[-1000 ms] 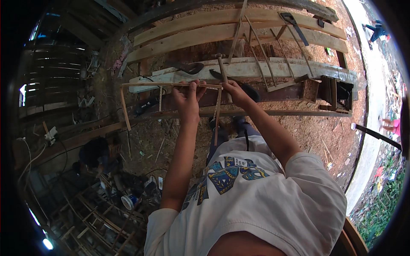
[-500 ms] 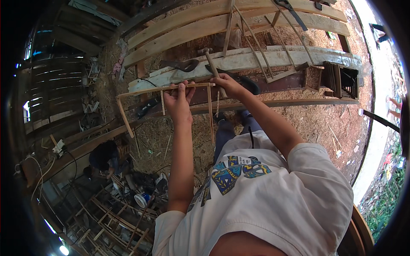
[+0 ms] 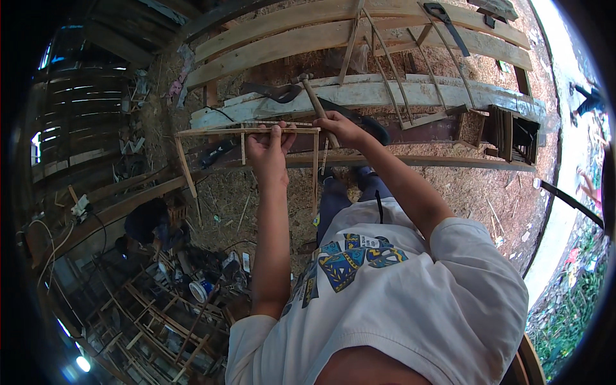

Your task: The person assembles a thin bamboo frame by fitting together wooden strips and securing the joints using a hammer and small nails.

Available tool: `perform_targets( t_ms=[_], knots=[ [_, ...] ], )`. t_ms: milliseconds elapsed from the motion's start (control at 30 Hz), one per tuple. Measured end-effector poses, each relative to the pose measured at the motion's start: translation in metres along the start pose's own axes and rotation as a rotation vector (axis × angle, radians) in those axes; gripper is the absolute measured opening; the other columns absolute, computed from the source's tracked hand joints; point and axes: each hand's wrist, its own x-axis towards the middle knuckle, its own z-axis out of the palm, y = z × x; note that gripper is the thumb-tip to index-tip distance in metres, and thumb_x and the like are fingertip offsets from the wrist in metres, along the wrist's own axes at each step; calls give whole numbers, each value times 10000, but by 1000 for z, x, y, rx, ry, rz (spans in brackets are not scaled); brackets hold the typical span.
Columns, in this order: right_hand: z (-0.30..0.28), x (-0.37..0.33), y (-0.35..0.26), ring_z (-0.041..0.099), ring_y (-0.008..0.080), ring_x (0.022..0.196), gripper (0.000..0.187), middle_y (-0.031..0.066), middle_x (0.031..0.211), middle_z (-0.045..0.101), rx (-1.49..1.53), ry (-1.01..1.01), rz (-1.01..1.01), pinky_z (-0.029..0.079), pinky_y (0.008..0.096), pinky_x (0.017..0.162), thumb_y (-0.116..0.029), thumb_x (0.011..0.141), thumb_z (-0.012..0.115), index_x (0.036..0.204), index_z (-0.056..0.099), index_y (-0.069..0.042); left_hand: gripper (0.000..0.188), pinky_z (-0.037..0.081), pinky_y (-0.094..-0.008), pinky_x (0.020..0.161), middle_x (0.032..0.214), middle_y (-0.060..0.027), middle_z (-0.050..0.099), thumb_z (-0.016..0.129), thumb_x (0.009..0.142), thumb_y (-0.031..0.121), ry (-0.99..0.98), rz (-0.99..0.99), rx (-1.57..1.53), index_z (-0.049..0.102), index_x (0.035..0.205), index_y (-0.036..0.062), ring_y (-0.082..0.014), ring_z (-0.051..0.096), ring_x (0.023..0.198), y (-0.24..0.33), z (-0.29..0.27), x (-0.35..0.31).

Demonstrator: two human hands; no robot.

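Note:
A light, thin wooden frame [image 3: 218, 132] with slim legs hangs over the near edge of the workbench. My left hand [image 3: 268, 149] is closed around its top rail, thumb toward me. At the frame's right corner, my right hand [image 3: 341, 129] grips a hammer [image 3: 312, 95] by its wooden handle, with the head pointing away from me. The right fingertips are close to the corner; whether they also touch the rail cannot be told. Beyond the hands lie a dark curved tool handle [image 3: 282, 95] and a long black tool [image 3: 369, 125].
On the bench's right stands a stack of dark wooden frames [image 3: 513, 135]. A slatted assembly [image 3: 398, 70] leans across the pale planks [image 3: 359, 95]. A saw [image 3: 449, 29] lies at the far right. Another person [image 3: 147, 221] crouches lower left, near a white bucket [image 3: 200, 290] and piled wooden frames [image 3: 160, 327].
The view has shifted slightly. The wooden frame has tilted a little, so a second rail shows behind its top rail. Both hands keep their holds.

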Motion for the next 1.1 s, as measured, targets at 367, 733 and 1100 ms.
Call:
perform_targets(
  t_ms=[367,733,1100],
  knots=[
    [-5,-13,-6,615,107,895,316,19,954,687,-87,-15,-94,506,290,830,-265,981,659,1151,708,-3,315,661,-422,932,1186,-187,675,652,1030,56,33,-44,-51,431,1252,21,-355,729,1081,-4,-6,-16],
    [2,-62,-35,570,203,1328,387,89,1384,630,-192,-35,-154,402,369,1159,-148,959,671,1326,657,-23,348,660,-417,915,1171,-184,675,668,1025,71,19,-75,-92,435,1281,31,-352,730,1077,-8,-10,-29],
    [19,-82,-21,630,141,1147,346,62,1226,693,-207,-115,-41,497,339,1029,-148,988,674,1307,660,-12,363,656,-433,922,1173,-177,677,660,1031,79,35,-69,-99,434,1313,50,-345,725,1090,-22,-21,-56]
  ],
)
